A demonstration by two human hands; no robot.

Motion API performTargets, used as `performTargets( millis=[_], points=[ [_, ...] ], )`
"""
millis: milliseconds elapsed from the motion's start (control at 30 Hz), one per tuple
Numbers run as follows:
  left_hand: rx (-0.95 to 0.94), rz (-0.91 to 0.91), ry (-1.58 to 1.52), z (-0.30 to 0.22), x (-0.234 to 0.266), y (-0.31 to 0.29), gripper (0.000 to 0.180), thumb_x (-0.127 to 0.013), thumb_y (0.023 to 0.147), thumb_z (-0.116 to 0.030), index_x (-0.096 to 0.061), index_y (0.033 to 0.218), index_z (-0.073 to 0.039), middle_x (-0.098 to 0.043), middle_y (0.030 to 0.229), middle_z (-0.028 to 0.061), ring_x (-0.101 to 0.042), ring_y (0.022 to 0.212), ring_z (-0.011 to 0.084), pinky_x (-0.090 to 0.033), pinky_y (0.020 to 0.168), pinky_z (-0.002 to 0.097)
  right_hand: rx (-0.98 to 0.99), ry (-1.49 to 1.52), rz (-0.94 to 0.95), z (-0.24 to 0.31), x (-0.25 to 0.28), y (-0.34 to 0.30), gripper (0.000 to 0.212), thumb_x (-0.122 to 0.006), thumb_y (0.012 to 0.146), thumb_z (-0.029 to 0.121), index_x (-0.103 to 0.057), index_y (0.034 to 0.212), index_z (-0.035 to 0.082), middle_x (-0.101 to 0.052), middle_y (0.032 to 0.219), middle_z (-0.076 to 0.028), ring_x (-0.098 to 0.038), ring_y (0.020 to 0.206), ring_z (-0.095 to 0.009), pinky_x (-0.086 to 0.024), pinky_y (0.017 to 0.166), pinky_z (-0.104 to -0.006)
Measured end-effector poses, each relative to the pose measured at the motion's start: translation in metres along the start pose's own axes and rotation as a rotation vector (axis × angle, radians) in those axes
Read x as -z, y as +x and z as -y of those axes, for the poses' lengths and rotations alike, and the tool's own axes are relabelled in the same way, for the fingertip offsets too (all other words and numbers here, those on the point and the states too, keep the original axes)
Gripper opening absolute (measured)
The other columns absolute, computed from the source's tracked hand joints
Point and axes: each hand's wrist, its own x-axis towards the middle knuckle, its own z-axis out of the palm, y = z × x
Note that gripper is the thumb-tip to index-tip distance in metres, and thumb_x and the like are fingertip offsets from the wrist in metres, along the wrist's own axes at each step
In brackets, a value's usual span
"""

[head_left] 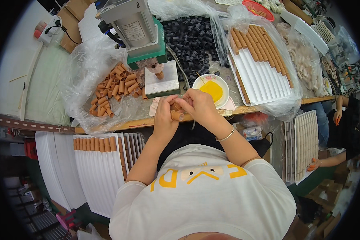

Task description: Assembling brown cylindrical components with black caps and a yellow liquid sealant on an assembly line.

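Over the bench edge, my two hands meet in front of the press. My left hand [165,119] is closed round short orange-brown tubes; one tube [177,116] sticks out by its palm, and a second is partly hidden among the fingers. My right hand [202,107], a bangle on its wrist, has thumb and fingers pinched together close to these tubes; whatever it pinches is hidden. Just beyond the right hand stands a white bowl [225,89] of yellow liquid [211,90] with a thin stick in it. Another brown tube [159,75] stands upright on the press's metal plate [170,85].
A green-and-grey press [148,40] rises behind my hands. Loose brown tubes [116,84] lie on plastic at left, black fittings [188,40] behind. White ribbed trays [252,74] [98,176] with rows of tubes sit right and lower left. Another person's hand [314,164] touches a tray at right.
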Motion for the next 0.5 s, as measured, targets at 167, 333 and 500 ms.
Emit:
performTargets(
  millis=[167,333,500],
  points=[
    [-0.035,-0.133,0.047,0.014,-0.007,-0.003,0.056,-0.069,0.073,0.005,-0.053,0.125,-0.003,-0.055,0.096,0.0094,-0.057,0.089,0.0255,-0.047,0.077,0.0329,-0.001,0.012,0.07,-0.004,0.002,0.008,0.021,-0.072,0.083,0.023,-0.067,0.085,0.003,-0.063,0.068,-0.012,-0.061,0.063,-0.024,-0.048,0.059,-0.0336],
    [0.191,-0.344,0.18,0.054,0.034,0.017,0.037,-0.073,0.077,-0.003,-0.06,0.111,-0.003,-0.054,0.095,0.0099,-0.056,0.089,0.0251,-0.045,0.079,0.0338,0.043,-0.029,-0.085,-0.083,0.069,0.05,0.024,-0.067,0.08,0.002,-0.066,0.105,0.003,-0.067,0.099,-0.014,-0.064,0.092,-0.028,-0.05,0.082,-0.0365],
    [0.341,-0.36,0.324,0.112,0.074,0.014,0.038,-0.075,0.078,-0.009,-0.051,0.107,-0.006,-0.061,0.096,0.0163,-0.059,0.088,0.037,-0.046,0.079,0.0422,-0.016,-0.124,0.179,-0.148,0.109,0.077,0.037,-0.066,0.069,-0.011,-0.066,0.104,0.002,-0.067,0.101,-0.013,-0.063,0.098,-0.029,-0.049,0.089,-0.0348]
  ],
)
